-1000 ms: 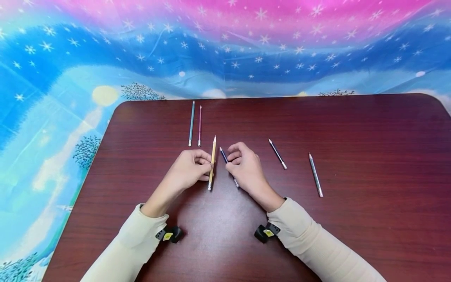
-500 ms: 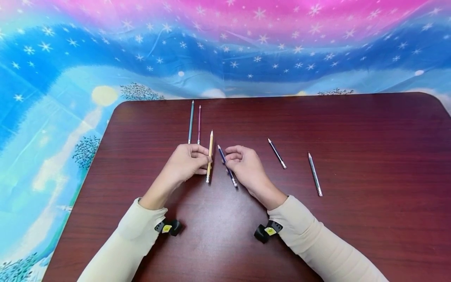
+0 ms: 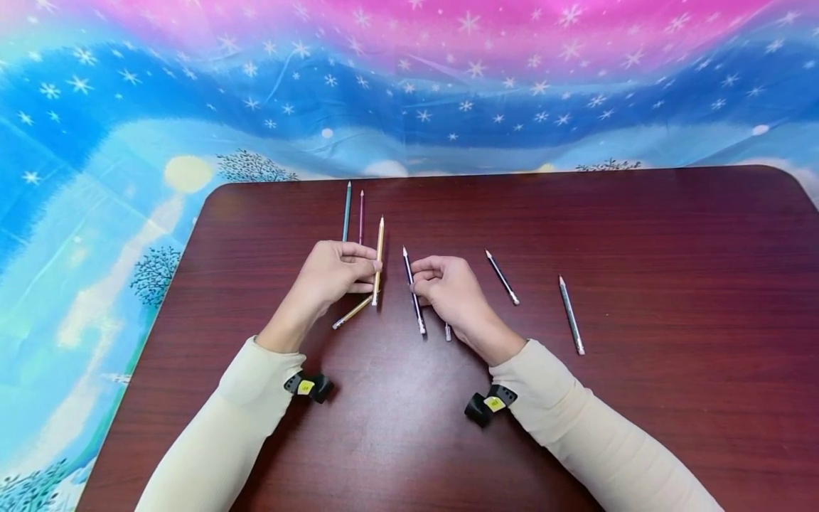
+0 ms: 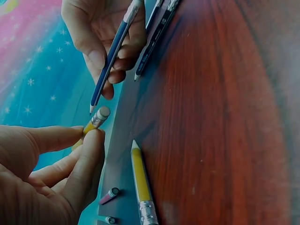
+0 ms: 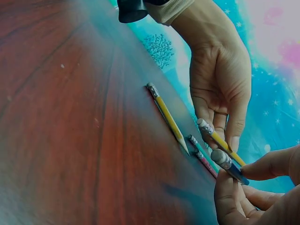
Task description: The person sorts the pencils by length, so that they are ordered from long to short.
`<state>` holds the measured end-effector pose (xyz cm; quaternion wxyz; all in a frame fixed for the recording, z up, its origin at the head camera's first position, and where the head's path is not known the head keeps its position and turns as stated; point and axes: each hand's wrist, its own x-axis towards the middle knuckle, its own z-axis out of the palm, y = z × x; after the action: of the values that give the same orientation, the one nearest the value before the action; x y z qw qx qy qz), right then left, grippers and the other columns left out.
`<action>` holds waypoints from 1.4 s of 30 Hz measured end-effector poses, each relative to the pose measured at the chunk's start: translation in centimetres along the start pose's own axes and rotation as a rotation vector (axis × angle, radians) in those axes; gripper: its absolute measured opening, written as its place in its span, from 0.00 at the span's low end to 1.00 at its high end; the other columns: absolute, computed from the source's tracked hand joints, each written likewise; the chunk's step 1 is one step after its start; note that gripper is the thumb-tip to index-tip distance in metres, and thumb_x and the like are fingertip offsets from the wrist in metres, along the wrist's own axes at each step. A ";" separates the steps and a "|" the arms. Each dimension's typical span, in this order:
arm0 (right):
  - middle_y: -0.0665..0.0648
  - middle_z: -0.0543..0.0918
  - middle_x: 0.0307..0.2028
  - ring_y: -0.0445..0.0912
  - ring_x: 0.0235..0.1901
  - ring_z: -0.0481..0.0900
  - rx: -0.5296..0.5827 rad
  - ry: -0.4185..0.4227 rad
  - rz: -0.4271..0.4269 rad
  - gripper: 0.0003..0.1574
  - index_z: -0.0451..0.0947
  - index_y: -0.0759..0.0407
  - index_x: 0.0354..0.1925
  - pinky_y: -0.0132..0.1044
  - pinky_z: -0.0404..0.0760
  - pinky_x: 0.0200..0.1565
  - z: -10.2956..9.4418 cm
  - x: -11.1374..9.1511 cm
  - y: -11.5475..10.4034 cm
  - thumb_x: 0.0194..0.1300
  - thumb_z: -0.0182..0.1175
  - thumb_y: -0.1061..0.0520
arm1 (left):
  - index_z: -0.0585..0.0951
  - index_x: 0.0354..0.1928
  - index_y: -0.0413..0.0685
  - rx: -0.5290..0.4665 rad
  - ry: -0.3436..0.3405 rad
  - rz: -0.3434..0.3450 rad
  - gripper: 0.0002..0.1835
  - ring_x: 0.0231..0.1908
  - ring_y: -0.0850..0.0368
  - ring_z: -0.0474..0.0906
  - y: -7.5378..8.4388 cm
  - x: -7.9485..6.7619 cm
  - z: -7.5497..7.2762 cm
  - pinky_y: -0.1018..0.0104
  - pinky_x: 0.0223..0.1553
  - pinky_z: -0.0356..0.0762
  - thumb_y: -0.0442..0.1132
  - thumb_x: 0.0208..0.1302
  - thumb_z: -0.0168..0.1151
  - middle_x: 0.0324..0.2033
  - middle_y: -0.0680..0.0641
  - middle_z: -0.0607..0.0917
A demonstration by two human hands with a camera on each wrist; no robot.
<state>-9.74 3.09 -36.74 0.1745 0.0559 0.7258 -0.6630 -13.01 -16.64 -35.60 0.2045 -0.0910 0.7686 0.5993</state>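
Observation:
My left hand pinches a yellow pencil between thumb and fingertips, its point facing the far side and its eraser toward me. Below that hand a second yellow pencil lies on the table, partly hidden in the head view and plainer in the left wrist view. My right hand pinches a dark blue pencil, point away from me. The eraser end of another pencil shows beneath the right hand; the hand covers the rest. The two held pencils are apart, nearly side by side.
Beyond my left hand lie a teal pencil and a pink pencil, their near ends hidden. To the right are a dark pencil and a grey-green pencil. A patterned cloth hangs behind the brown table.
My left hand has moved away from me with its yellow pencil, uncovering the other yellow one. The blue pencil has risen and straightened in my right hand, and a pencil end now shows below it.

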 end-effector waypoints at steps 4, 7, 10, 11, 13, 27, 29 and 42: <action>0.53 0.79 0.32 0.39 0.29 0.79 0.017 -0.006 0.019 0.21 0.78 0.75 0.57 0.29 0.84 0.32 -0.3 0.5 -0.2 0.65 0.55 0.73 | 0.83 0.54 0.29 -0.026 0.031 0.002 0.14 0.26 0.63 0.85 0.3 0.9 -0.2 0.66 0.36 0.90 0.31 0.71 0.66 0.36 0.44 0.91; 0.52 0.79 0.32 0.39 0.29 0.79 0.018 -0.014 0.033 0.21 0.78 0.73 0.56 0.31 0.85 0.31 -0.5 0.9 -0.2 0.65 0.55 0.73 | 0.83 0.54 0.29 -0.024 0.053 0.008 0.14 0.26 0.63 0.84 0.5 1.6 -0.4 0.67 0.35 0.90 0.31 0.70 0.67 0.34 0.46 0.91; 0.52 0.79 0.32 0.40 0.29 0.80 0.011 -0.018 0.038 0.19 0.78 0.72 0.55 0.32 0.86 0.31 -0.6 1.2 -0.2 0.65 0.55 0.72 | 0.83 0.54 0.29 -0.007 0.074 0.012 0.14 0.26 0.63 0.84 0.8 2.3 -0.6 0.66 0.36 0.90 0.31 0.70 0.67 0.35 0.45 0.91; 0.52 0.79 0.32 0.40 0.30 0.80 0.012 -0.020 0.039 0.19 0.78 0.72 0.54 0.32 0.86 0.31 -0.6 1.3 -0.3 0.65 0.55 0.72 | 0.84 0.54 0.30 0.003 0.081 0.012 0.14 0.26 0.63 0.85 0.9 2.5 -0.7 0.66 0.36 0.90 0.31 0.71 0.67 0.37 0.43 0.91; 0.53 0.80 0.33 0.40 0.30 0.80 0.014 -0.020 0.041 0.18 0.78 0.71 0.54 0.32 0.86 0.31 -0.7 1.5 -0.3 0.66 0.55 0.71 | 0.84 0.53 0.31 0.025 0.096 0.010 0.13 0.27 0.62 0.85 1.1 2.9 -0.8 0.65 0.38 0.90 0.32 0.71 0.66 0.41 0.40 0.90; 0.52 0.80 0.31 0.39 0.28 0.80 -0.007 -0.015 0.038 0.20 0.78 0.73 0.56 0.30 0.84 0.31 -0.9 2.7 -1.0 0.67 0.54 0.72 | 0.86 0.49 0.34 0.179 0.162 0.006 0.10 0.29 0.60 0.88 2.2 5.0 -0.8 0.65 0.37 0.90 0.33 0.72 0.66 0.46 0.36 0.91; 0.53 0.80 0.31 0.39 0.28 0.80 0.002 -0.017 0.035 0.20 0.78 0.74 0.56 0.30 0.83 0.31 -0.9 2.7 -1.0 0.67 0.53 0.72 | 0.87 0.49 0.34 0.197 0.176 0.011 0.10 0.29 0.60 0.88 2.3 5.4 -0.7 0.66 0.37 0.90 0.33 0.71 0.66 0.46 0.36 0.91; 0.51 0.79 0.30 0.39 0.27 0.79 0.039 -0.037 0.031 0.20 0.75 0.75 0.56 0.29 0.82 0.30 -1.0 2.8 -0.9 0.66 0.53 0.73 | 0.87 0.42 0.34 0.311 0.221 0.015 0.05 0.28 0.61 0.88 2.5 6.5 0.1 0.67 0.34 0.90 0.31 0.68 0.69 0.40 0.38 0.91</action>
<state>-12.82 3.59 -36.79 0.1971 0.0581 0.7086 -0.6750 -19.86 -15.23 -36.14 0.1261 -0.1177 0.8703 0.4613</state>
